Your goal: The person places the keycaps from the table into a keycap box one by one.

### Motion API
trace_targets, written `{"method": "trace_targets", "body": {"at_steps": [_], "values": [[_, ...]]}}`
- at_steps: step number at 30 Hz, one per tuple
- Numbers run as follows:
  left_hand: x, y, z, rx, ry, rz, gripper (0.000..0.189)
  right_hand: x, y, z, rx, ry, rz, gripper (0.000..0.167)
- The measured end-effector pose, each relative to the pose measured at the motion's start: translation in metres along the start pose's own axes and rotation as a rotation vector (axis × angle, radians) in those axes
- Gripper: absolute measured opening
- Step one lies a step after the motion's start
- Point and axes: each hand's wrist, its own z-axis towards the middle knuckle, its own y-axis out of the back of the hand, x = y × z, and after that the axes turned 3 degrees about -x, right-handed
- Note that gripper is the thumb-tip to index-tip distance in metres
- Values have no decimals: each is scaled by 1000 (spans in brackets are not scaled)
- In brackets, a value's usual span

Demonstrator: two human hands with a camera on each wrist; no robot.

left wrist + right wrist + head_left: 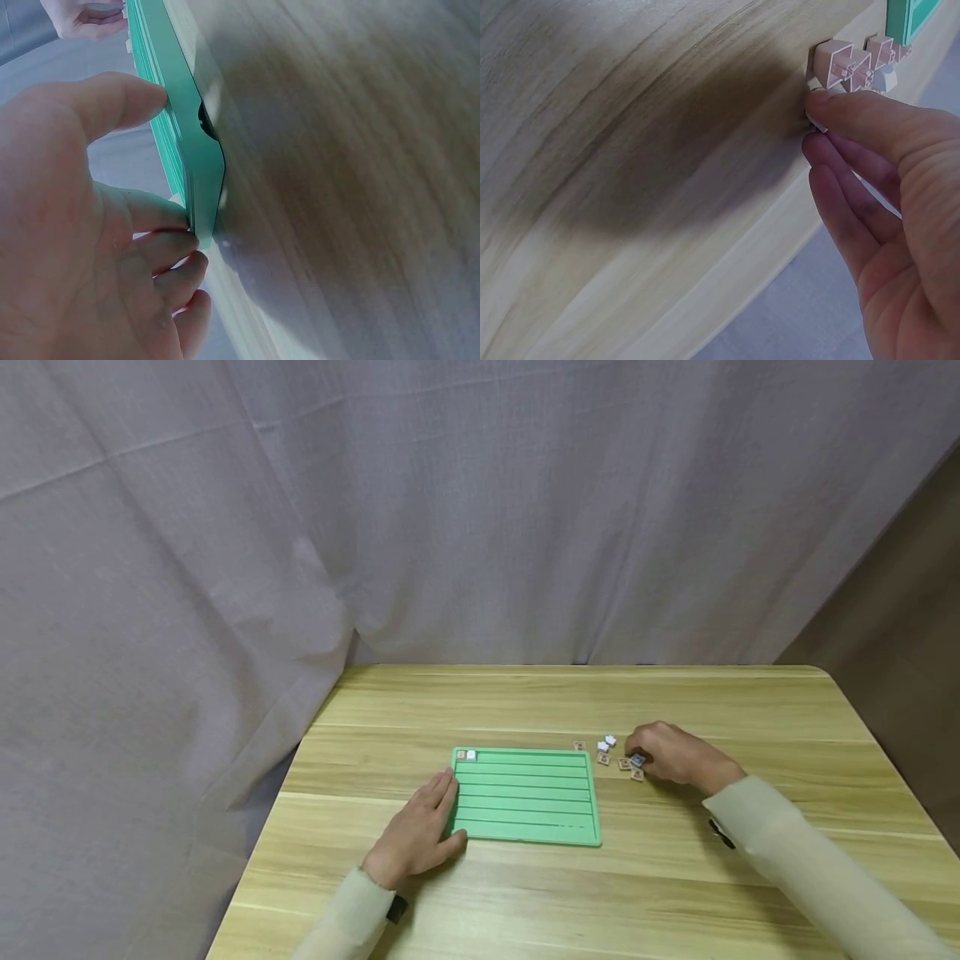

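Observation:
A green ridged tray (pixel 525 797) lies on the table, with a beige keycap (pixel 461 755) and a white keycap (pixel 471 756) side by side in its far left corner. My left hand (pixel 415 831) rests against that tray's near left corner, fingers along the left side and thumb at the front edge. Right of the tray, my right hand (pixel 673 754) pinches a small pale keycap (pixel 819 126) between thumb and fingers, mostly hidden by them. Next to it are a bluish keycap (pixel 637 760) and several pink-beige keycaps (pixel 832 64), hollow undersides showing.
White keycaps (pixel 603 747) lie just beyond the beige ones, and one beige keycap (pixel 580 746) sits by the tray's far right corner. The wood-grain table (pixel 675 877) reaches back to a grey curtain (pixel 487 527).

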Motion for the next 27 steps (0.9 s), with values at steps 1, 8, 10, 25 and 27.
{"method": "trace_targets", "body": {"at_steps": [1,8,10,25,27], "values": [[0,0,0,0,-1,2,81,0,0,0,0,3,0,22],[0,0,0,5,0,8,81,0,-1,0,-23,24,-20,18],[0,0,0,5,1,11,81,0,0,0,-26,23,-33,18],[-1,2,-1,-4,-3,0,80,2,9,-6,-44,11,-63,17],[-1,2,-1,-5,-4,1,80,3,10,-6,-51,14,-65,17]]}}
